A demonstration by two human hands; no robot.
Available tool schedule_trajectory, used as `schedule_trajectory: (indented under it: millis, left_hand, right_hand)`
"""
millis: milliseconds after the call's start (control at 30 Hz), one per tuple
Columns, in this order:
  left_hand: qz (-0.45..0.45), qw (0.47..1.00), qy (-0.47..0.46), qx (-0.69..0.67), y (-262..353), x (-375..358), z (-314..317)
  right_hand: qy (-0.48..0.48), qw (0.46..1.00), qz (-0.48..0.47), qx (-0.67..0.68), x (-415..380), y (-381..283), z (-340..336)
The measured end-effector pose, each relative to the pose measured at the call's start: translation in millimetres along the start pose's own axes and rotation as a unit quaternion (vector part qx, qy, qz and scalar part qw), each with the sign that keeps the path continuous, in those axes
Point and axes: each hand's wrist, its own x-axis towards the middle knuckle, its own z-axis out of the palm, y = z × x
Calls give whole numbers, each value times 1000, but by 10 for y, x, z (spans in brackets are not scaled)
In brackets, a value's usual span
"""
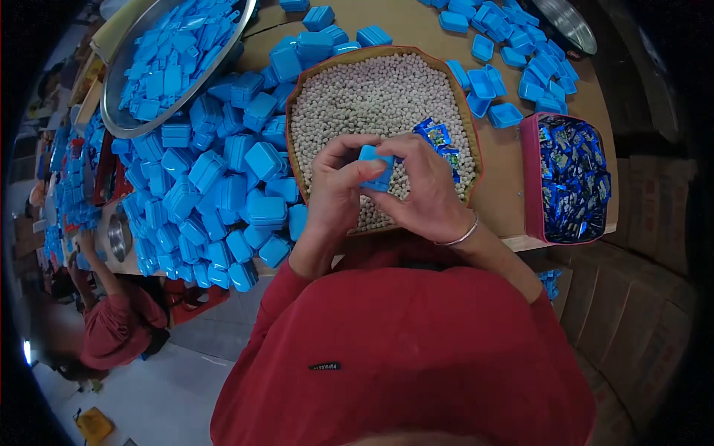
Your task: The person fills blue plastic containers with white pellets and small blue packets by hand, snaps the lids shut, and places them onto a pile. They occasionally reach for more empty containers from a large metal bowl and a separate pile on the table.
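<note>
A small blue plastic case [378,168] is held between my two hands. My left hand [335,182] grips its left side, with the thumb across the front. My right hand [428,189] closes round the right side, its thumb and fingers on the case. Both hands are over a cloth-lined tray [476,160] of small pale round pellets [364,85]. A few shiny blue printed packets [437,135] lie on the pellets beyond my right hand. Whether the case holds anything is hidden.
Closed blue cases [208,171] are heaped on the left. Behind them, a metal bowl [111,123] holds flat blue pieces. Open case shells [506,115] lie at the back right. A pink-sided container [532,182] is full of packets. Another person [119,327] sits at far left; cardboard boxes [632,297] stand right.
</note>
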Motion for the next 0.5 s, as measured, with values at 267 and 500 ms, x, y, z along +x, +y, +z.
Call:
schedule_trajectory:
  millis: [267,500]
  left_hand:
    - [88,995,-5,47,-3,-187,109]
    - [183,975,66,106,154,-168,52]
  right_hand:
    - [20,961,150,230,-51,10,-177]
    - [6,953,188,239,-51,-37,-13]
